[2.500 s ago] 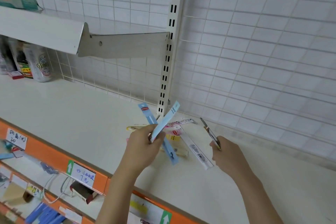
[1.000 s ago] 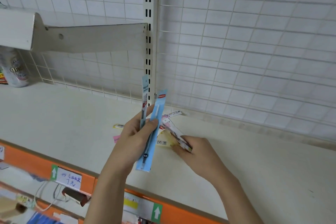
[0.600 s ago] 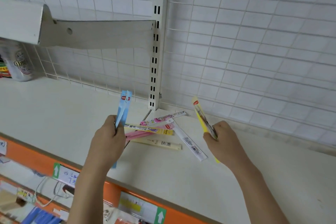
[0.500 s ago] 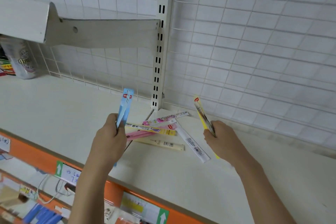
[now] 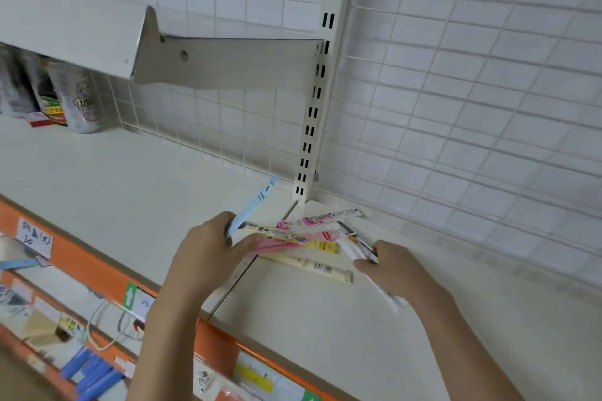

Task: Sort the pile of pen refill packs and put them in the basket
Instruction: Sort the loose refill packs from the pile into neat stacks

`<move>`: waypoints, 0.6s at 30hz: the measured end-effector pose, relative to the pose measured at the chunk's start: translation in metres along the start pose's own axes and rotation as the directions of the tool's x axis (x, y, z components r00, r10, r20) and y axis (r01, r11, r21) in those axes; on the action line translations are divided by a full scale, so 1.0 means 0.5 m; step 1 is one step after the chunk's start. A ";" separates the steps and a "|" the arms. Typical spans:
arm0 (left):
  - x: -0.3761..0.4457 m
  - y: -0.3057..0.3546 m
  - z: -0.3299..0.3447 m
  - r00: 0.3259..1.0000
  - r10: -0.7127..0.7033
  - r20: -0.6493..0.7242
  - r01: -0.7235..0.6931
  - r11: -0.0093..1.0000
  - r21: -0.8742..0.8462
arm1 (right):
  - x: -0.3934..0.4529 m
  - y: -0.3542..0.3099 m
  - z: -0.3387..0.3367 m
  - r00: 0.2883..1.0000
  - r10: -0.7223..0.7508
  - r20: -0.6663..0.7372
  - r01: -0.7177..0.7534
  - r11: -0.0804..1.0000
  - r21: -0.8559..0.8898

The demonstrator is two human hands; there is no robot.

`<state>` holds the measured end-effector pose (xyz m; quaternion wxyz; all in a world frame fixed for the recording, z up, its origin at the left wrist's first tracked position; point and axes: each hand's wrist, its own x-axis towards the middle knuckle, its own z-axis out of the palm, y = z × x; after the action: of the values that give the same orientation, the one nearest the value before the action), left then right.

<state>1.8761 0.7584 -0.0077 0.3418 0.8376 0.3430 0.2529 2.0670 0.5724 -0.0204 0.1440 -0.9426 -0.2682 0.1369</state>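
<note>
Both your hands are down at the pile of refill packs [image 5: 303, 239] by the slotted upright [image 5: 314, 114].

Your left hand [image 5: 208, 251] is closed around the blue pack [image 5: 252, 207], which pokes up toward the upright's foot. Your right hand [image 5: 395, 270] pinches a dark-printed pack [image 5: 356, 238] over the white pack [image 5: 384, 290], just right of the pile. The pile lies on the shelf [image 5: 130, 179] in front of the upright: yellow, pink and cream packs crossed over each other.

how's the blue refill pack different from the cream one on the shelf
The blue refill pack is held in the left hand, tilted up off the shelf; the cream refill pack lies flat on it, untouched. The blue one is light blue, the other pale cream. Both are long, narrow strips.
</note>
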 end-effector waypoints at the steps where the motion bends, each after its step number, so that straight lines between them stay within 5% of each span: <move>1: 0.008 0.001 0.005 1.000 0.001 0.012 -0.001 1.000 0.012 | 0.000 0.004 -0.004 1.000 0.000 0.007 0.000 1.000 -0.021; 8: 0.082 0.034 0.059 0.967 0.094 0.237 -0.143 0.969 0.201 | -0.021 0.036 -0.037 0.989 0.068 -0.134 -0.056 0.995 0.087; 15: 0.125 0.056 0.117 0.852 -0.021 0.523 -0.232 0.881 0.413 | -0.061 0.048 -0.040 0.972 0.098 -0.215 -0.043 0.968 0.248; 18: 0.125 0.073 0.117 0.846 0.009 0.533 -0.374 0.723 0.581 | -0.072 0.054 -0.039 0.964 0.120 -0.236 -0.045 0.954 0.298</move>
<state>1.9691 0.7623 -0.0062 0.0669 0.9706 0.2188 -0.0742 2.0566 0.5269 -0.0055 0.3075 -0.9315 -0.1849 0.0601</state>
